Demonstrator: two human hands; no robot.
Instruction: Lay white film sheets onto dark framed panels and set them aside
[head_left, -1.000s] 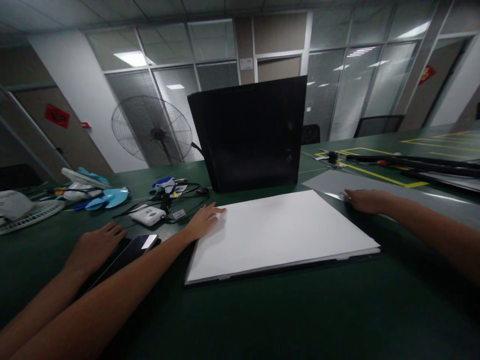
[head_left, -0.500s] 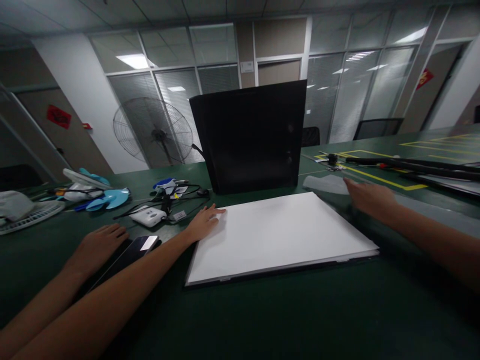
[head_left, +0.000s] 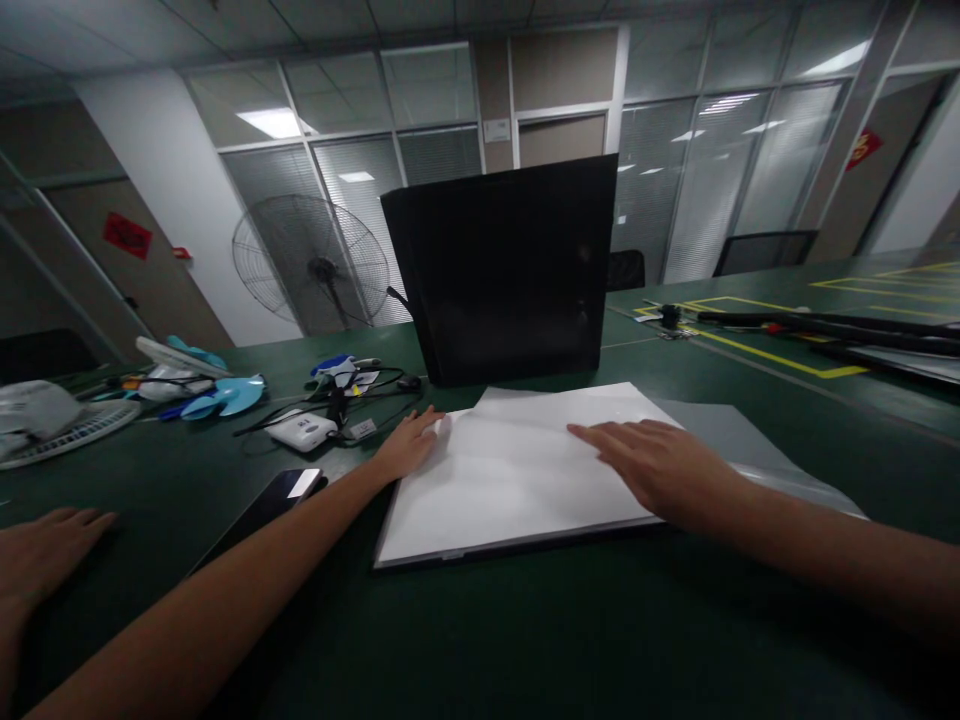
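Note:
In the middle of the table lies a flat rectangular panel (head_left: 457, 525) with a white face and a dark edge. A thin translucent sheet (head_left: 739, 435) covers part of that face, wavy there, and spreads past the right side onto the table. My left hand (head_left: 411, 443) rests at the panel's far left corner, fingers stretched out and touching the sheet or panel edge. Palm down over the right half, my right hand (head_left: 660, 465) has its fingers extended on the sheet; its thumb is partly hidden. Another person's hand (head_left: 56, 550) lies flat at the left edge.
Behind the panel stands a large black panel-like screen (head_left: 510, 280). A phone (head_left: 262, 510) lies beside my left forearm. Farther left are a white device (head_left: 301, 430) with cables and blue fan blades (head_left: 232, 395). Black rods (head_left: 847, 330) lie at right.
My right hand has moved left from beyond the panel onto its face, bringing the translucent sheet across. My left hand stays at the corner. The other person's hand has moved left, away from the phone.

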